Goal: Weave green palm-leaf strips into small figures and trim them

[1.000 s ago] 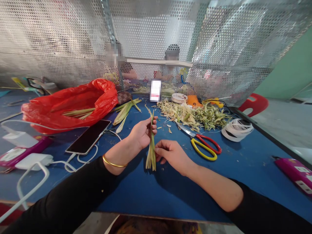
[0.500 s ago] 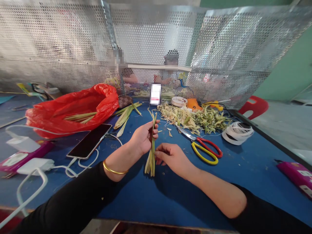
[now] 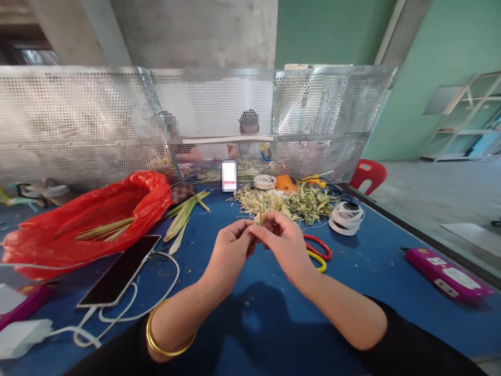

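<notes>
My left hand (image 3: 230,256) and my right hand (image 3: 285,245) meet above the middle of the blue table, fingertips pressed together. Between them I pinch a bundle of green-yellow leaf strips (image 3: 259,215). Only its upper tip shows; my fingers hide the rest. Both hands are closed on it. Partly behind my right hand lies a pair of scissors with one red handle (image 3: 327,250) and one yellow handle; the blades are hidden. Just beyond my hands is a pile of shredded leaf trimmings (image 3: 313,202).
To the left are a red plastic bag (image 3: 151,190) holding long leaves, loose leaves (image 3: 180,225), a phone (image 3: 119,274) and white cables. A white tape roll (image 3: 346,219) and a purple power strip (image 3: 448,274) lie right. Beyond the perforated metal screen (image 3: 313,109) people sit.
My right hand has risen from the bundle's lower end to meet my left hand. The bundle no longer hangs downward in view; mostly its tip shows. The camera view has tilted up and shifted right.
</notes>
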The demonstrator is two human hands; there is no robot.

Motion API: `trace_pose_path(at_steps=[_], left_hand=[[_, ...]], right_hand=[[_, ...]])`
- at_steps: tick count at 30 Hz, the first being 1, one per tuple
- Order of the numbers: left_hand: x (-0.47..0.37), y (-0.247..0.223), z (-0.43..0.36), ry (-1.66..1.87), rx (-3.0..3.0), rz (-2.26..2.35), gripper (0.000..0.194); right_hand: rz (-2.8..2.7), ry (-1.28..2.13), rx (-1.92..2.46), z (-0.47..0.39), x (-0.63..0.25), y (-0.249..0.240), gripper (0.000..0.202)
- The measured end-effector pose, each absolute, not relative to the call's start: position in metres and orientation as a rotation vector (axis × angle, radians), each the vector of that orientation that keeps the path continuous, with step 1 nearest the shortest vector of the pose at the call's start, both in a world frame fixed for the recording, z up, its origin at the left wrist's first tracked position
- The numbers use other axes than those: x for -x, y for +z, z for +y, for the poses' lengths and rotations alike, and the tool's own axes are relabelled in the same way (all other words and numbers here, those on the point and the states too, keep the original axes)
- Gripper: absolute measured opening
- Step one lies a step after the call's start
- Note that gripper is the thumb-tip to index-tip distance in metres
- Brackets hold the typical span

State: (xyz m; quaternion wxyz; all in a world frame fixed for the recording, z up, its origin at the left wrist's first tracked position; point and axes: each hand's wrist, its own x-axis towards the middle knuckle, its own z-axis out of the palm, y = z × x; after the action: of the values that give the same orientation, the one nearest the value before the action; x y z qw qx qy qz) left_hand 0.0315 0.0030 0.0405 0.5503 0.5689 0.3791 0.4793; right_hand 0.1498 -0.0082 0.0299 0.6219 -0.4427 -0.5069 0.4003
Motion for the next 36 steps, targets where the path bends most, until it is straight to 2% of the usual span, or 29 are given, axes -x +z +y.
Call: trace_pose_path(at_steps=[7,14,21,31,34,36], left_hand=[[-0.035,0.053,0.010,0.973,-1.447,0.863,0.021],[-0.034,0.060,0.016,0.878,-1.470,0.902,0.023],[-0.034,0.062,0.011,0.854,-1.602,0.870,0.017],[-0.032,0.058,0.018,0.827,-1.585,0.915,0.023],[-0.032,0.058,0.020,0.811,-1.577,0.942,0.023],[-0.032,0.059,0.021,0.809,-1.597,0.991,0.024]], right_hand=[[-1.070,1.065,0.874,-0.006,-0.158,0.038,0.011],[-1.070,1.200,0.793,-0.001,-0.169,0.041,0.012],[-1.015,1.102,0.821,0.000,-0.170,0.038,0.006],[-1.098,1.052,0.864,0.002,-0.170,0.036,0.017],[-1.060,1.052,0.863,0.005,-0.172,0.037,0.010],[-1.003,1.054,0.841,0.008,-0.177,0.038,0.019]])
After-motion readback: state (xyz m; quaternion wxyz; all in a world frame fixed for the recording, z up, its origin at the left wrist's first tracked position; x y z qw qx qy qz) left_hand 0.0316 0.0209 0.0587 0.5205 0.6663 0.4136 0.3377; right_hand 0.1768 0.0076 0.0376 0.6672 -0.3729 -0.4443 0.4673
